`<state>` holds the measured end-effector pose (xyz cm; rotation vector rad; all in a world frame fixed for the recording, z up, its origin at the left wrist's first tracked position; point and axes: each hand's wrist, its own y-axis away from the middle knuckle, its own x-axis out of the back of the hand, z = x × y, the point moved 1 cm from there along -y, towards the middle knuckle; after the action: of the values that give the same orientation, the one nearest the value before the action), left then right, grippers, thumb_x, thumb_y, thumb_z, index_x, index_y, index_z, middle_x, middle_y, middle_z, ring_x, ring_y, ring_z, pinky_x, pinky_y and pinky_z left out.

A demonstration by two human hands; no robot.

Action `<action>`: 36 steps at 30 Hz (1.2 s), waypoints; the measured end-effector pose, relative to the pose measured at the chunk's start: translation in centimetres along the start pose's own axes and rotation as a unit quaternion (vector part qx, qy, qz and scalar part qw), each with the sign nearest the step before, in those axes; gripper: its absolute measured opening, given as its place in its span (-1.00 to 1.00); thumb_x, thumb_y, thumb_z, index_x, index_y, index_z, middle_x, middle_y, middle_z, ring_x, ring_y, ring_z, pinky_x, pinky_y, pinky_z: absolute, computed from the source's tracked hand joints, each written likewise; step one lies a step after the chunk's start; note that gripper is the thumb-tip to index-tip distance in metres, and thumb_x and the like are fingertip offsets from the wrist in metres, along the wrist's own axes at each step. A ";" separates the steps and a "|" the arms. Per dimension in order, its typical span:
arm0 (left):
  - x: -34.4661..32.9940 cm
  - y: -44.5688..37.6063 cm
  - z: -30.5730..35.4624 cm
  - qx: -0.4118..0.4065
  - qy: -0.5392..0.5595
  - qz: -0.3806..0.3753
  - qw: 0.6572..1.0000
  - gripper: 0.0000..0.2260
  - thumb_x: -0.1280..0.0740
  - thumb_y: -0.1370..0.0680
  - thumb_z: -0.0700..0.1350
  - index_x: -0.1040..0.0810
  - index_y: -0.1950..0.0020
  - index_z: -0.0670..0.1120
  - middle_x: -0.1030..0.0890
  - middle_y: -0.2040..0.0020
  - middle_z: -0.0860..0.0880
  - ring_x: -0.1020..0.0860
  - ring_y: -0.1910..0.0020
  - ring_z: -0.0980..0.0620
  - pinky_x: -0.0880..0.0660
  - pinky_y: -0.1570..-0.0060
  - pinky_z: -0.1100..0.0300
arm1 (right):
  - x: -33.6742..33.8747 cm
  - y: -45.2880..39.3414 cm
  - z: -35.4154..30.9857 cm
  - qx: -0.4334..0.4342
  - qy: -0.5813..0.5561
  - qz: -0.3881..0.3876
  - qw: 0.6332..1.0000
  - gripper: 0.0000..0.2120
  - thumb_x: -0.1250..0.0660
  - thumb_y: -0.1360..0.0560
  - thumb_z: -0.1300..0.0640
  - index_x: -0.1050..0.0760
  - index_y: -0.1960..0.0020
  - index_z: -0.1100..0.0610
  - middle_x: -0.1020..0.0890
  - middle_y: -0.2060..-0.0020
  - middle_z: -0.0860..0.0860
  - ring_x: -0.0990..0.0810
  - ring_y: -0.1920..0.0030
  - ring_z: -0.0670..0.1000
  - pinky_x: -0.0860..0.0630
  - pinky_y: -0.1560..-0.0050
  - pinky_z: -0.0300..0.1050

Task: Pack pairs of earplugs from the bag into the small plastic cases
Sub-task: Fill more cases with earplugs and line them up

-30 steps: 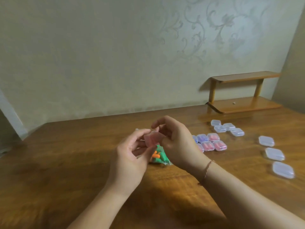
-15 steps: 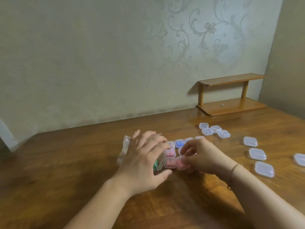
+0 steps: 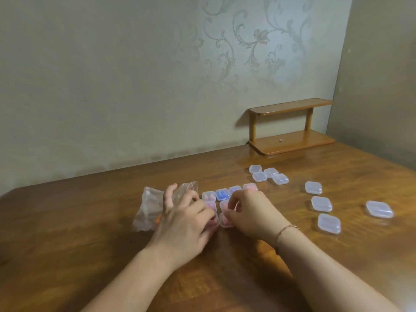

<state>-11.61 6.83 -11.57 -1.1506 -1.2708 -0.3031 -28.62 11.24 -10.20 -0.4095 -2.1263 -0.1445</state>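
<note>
A clear plastic bag [image 3: 148,207] with a few orange earplugs lies on the wooden table [image 3: 90,221]. My left hand [image 3: 183,219] rests on the bag's right part with loosely bent fingers, its thumb beside a pink filled case [image 3: 213,221]. My right hand [image 3: 249,212] pinches another pink filled case [image 3: 225,221] that sits on the table. Behind my hands runs a row of filled cases [image 3: 222,194], pink, blue and purple. The bag's mouth is hidden under my left hand.
Several empty clear cases [image 3: 260,176] cluster at the back right. Three more cases [image 3: 321,203] form a column further right, and one case [image 3: 379,209] lies near the right edge. A small wooden shelf [image 3: 290,143] stands against the wall.
Both hands came down from mid-air to the table with the pink case. The right hand set it among the filled cases; the left hand settled on the bag.
</note>
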 end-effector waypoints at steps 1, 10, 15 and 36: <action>0.0 -0.1 0.2 0.000 -0.001 0.015 1.000 -0.85 -0.29 -0.48 0.09 -0.61 0.12 0.07 -0.61 0.12 0.16 -0.51 -0.03 0.01 -0.16 -0.32 -0.18 | 0.3 0.0 0.1 0.008 -0.005 0.022 1.000 -0.87 -0.34 -0.48 -0.08 -0.56 0.02 -0.06 -0.57 0.02 -0.04 -0.57 0.10 -0.05 -0.61 0.09 -0.11; -1.5 -5.0 7.4 -0.058 0.149 0.056 0.986 -0.83 -0.30 -0.41 -0.01 -0.62 0.10 -0.03 -0.61 0.11 0.09 -0.49 0.01 -0.01 -0.41 0.02 0.07 | 7.7 5.1 6.3 -0.012 0.134 0.161 0.978 -0.79 -0.35 -0.49 -0.13 -0.49 -0.07 -0.10 -0.55 0.01 -0.16 -0.54 0.07 -0.07 -0.49 0.22 -0.23; -3.2 -7.7 12.2 -0.034 0.199 -0.014 0.979 -0.79 -0.26 -0.54 0.04 -0.63 -0.02 -0.01 -0.61 0.02 0.06 -0.45 -0.04 0.02 -0.44 -0.10 0.05 | 8.5 7.4 12.5 -0.042 0.109 0.082 0.990 -0.61 -0.45 -0.37 -0.20 -0.44 -0.12 -0.15 -0.45 -0.08 -0.20 -0.53 0.10 -0.18 -0.51 0.08 -0.24; 4.6 -0.2 -0.4 0.309 0.884 0.073 0.343 -0.47 -0.71 -0.09 -0.11 -0.70 0.03 -0.27 -0.69 -0.02 -0.30 -0.72 0.09 -0.10 -0.67 0.10 0.10 | 2.3 1.8 -4.3 0.431 -0.051 0.165 0.886 -0.74 -0.18 -0.58 -0.04 -0.49 -0.17 0.04 -0.69 0.05 -0.12 -0.64 0.11 -0.13 -0.59 0.25 -0.23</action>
<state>-9.97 8.25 -7.45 0.2139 0.7798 -0.5697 -25.83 12.36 -5.99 -0.2285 -1.9503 1.0054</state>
